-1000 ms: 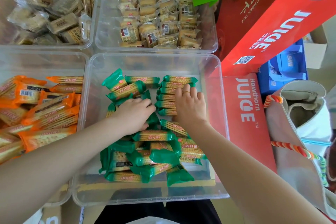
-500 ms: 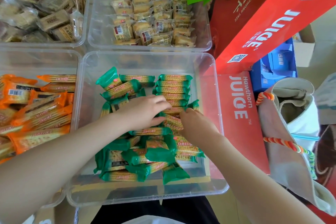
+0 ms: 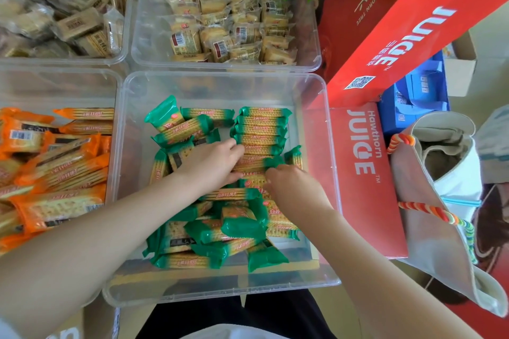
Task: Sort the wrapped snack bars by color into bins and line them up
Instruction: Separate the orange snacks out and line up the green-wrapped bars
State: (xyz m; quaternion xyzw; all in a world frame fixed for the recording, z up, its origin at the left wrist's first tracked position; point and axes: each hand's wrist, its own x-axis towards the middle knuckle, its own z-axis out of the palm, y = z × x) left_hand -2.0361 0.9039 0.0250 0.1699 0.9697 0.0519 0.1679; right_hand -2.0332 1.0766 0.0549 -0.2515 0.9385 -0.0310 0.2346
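Head view: clear plastic bin (image 3: 316, 146), nearest the wearer, held all the green-wrapped cracker bars; a neat row of green bars (image 3: 261, 129) lay stacked crosswise at its far right, a loose heap of green bars (image 3: 220, 231) filled the near half, and a few unaligned green bars (image 3: 181, 126) sat far left. Change noted: a second earlier the right hand (image 3: 294, 187) lay flat, fingers extended, on the row, and the left hand (image 3: 214, 165) was balled over the loose bars to the left; both had since converged at the row's near end. The left hand's fingers curled onto the ends of the bar at the row's near end (image 3: 250, 165), gripping it; the right hand pinched the same bar's green end from the other side. Judgement: one more bar was being seated against the row, so the line had grown while most bars remained unsorted in the heap. Adjacent: clear bin of orange-wrapped bars (image 3: 55, 162) left; two clear bins of pale-wrapped snacks (image 3: 220, 16) beyond; red juice cartons (image 3: 363, 162) right.
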